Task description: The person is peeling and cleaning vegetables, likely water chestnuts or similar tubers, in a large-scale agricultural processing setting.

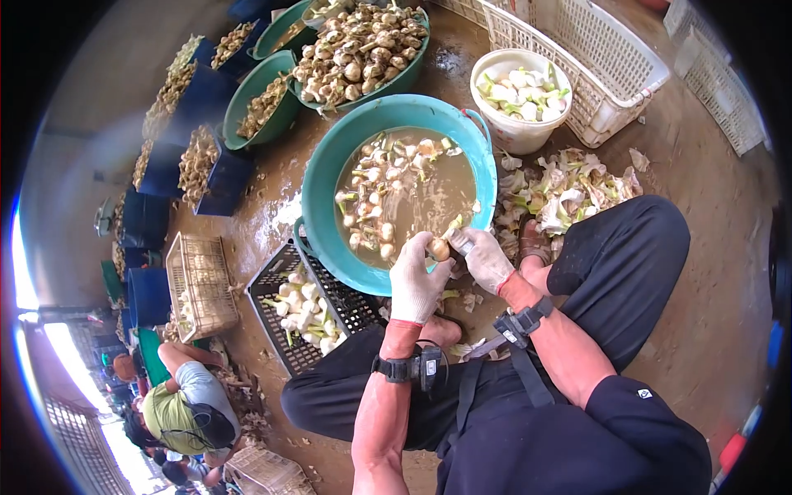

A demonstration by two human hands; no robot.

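Note:
My left hand [413, 286], in a white knit glove, grips a brownish garlic bulb [439, 249] at the near rim of a turquoise tub [318, 179]. My right hand [489, 258], gloved the same way, closes on the green stem end of that bulb. Something grey shows at the right thumb; whether it is a blade or a cover I cannot tell. Murky water [442, 192] fills the bottom of the tub, with several unpeeled garlic bulbs [371, 176] floating on its left side. The right fingertips are partly hidden.
A white bucket [520, 133] of peeled garlic stands beyond the tub. Husks [572, 192] lie piled by my foot. A black crate [278, 331] with white bulbs sits at left. Unpeeled garlic [359, 55] heaps up in a green tub. Another person [189, 405] crouches at lower left.

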